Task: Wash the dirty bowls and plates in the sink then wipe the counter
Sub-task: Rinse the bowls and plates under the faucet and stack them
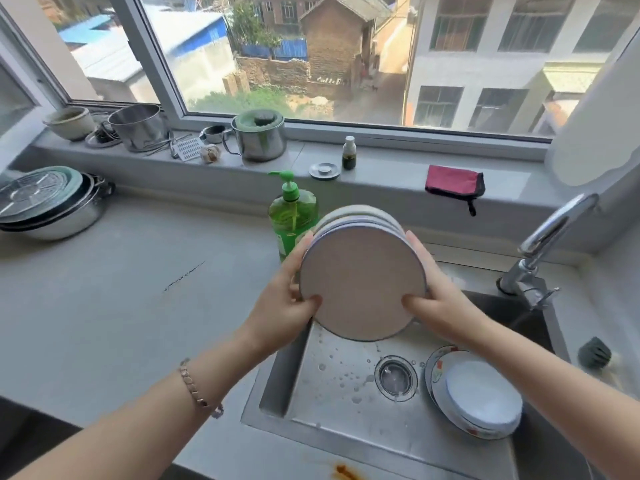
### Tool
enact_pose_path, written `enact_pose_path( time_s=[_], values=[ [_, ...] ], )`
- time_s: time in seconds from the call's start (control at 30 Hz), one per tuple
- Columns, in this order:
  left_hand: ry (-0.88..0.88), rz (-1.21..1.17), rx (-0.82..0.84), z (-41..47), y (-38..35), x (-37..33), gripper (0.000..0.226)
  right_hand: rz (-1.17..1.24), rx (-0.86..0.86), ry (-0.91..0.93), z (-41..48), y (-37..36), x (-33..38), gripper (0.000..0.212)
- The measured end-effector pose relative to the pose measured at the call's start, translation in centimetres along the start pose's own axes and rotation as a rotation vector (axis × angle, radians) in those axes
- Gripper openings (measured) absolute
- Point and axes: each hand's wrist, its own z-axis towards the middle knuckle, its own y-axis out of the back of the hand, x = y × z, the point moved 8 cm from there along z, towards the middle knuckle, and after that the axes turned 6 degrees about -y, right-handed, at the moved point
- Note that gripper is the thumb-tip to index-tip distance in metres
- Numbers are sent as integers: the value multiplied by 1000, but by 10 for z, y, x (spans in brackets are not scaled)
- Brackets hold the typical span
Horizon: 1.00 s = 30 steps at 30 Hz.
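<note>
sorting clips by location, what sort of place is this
Most likely a home kitchen: a steel sink with a tap, a green dish soap bottle beside it, and a pot on the windowsill. The left hand and right hand hold a stack of plates above the sink.

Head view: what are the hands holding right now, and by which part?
A stack of plates, on edge above the sink. Left hand grips its left rim, right hand its right rim, thumbs on the near face.

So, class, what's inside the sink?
A patterned plate with a white bowl on it, beside the drain. The plate stack gripped by left hand and right hand hides part of the sink.
</note>
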Motion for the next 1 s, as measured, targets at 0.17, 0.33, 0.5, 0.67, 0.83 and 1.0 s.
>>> enact_pose_path(
  time_s=[0.17, 0.33, 0.5, 0.67, 0.83, 1.0],
  values=[
    [475, -91, 37, -30, 64, 102, 87, 309, 215, -399, 39, -111, -48, 71],
    [717, -91, 0, -31, 134, 181, 80, 446, 254, -651, 88, -201, -75, 69],
    [795, -61, 1, 4, 178, 230, 62, 572, 193, -791, 139, -241, -84, 59],
    [774, -119, -69, 46, 201, 250, 46, 664, 69, -880, 185, -248, -82, 46],
    [645, -160, -106, 66, 207, 246, 39, 785, -7, -947, 213, -254, -74, 24],
    [505, 300, -213, 43, 211, 227, 59, 749, 48, -872, 204, -253, -89, 61]
  ],
)
